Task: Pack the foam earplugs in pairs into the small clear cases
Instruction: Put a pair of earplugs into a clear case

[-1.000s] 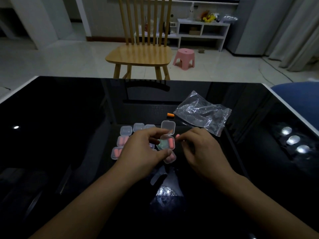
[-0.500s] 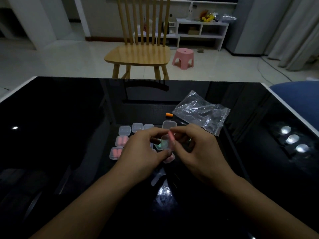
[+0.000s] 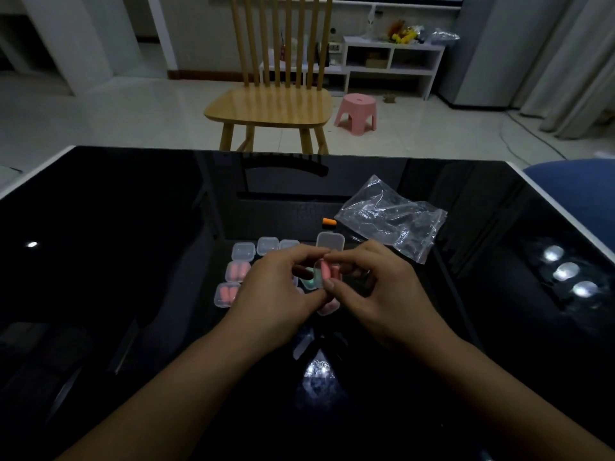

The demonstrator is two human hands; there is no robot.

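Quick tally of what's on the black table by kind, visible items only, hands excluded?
Small clear cases, at least partly visible: 8, including the held case gripped by the left hand and right hand
Loose orange earplug: 1
Clear plastic bag: 1
Total: 10; more cases may be hidden under the hands.

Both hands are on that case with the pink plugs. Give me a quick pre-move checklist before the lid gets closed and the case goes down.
1. Case held securely: ok. Left hand and right hand both pinch the small clear case.
2. Pair inside: cannot tell. Pink earplugs show in it, the count is unclear.
3. Lid shut: cannot tell, fingers cover the edges.
4. Space to set it down: ok. Bare black table beside the packed cases.
5. Stock left: ok. One orange earplug lies loose by the plastic bag.
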